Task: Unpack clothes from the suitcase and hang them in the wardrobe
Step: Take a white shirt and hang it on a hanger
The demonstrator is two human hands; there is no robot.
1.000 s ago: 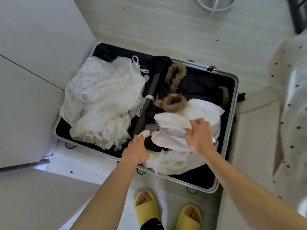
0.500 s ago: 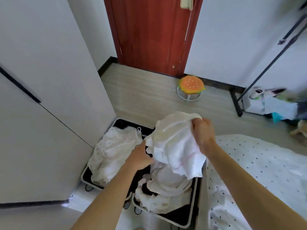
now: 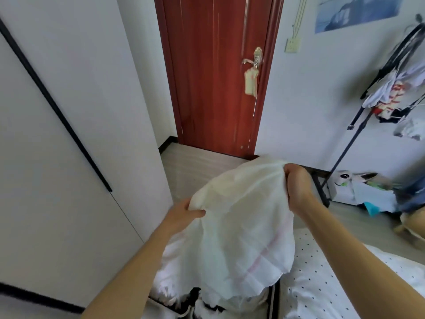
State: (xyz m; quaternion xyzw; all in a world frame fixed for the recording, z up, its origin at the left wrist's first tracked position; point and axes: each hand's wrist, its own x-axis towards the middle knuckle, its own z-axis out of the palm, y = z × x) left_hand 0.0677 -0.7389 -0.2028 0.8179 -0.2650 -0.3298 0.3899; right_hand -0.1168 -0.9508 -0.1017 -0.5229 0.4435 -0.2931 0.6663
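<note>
Beside a white wardrobe (image 3: 69,134) in a bedroom, a person held a white garment (image 3: 236,226) up in both bare hands, and the thin cloth hung in a wide, scalloped drape. The left hand (image 3: 184,212) pinched the cloth's edge at nine o'clock between thumb and curled fingers. The right hand (image 3: 296,185), fingers curled tight, gripped a bunch of fabric at the garment's two o'clock, a little higher. Below the drape, at six o'clock, only parts of the suitcase (image 3: 273,300) showed, with more pale clothes heaped at its seven o'clock side. A bed cover (image 3: 322,284) with small dark dots lay just beside the case at four o'clock. Straight ahead, at twelve o'clock, stood a closed red door (image 3: 218,77) with a brass handle (image 3: 253,61), from which a toast-shaped charm (image 3: 250,85) hung. At two o'clock a black clothes rack (image 3: 368,111) leaned against the white wall, with a few garments draped over it, blurred.
</note>
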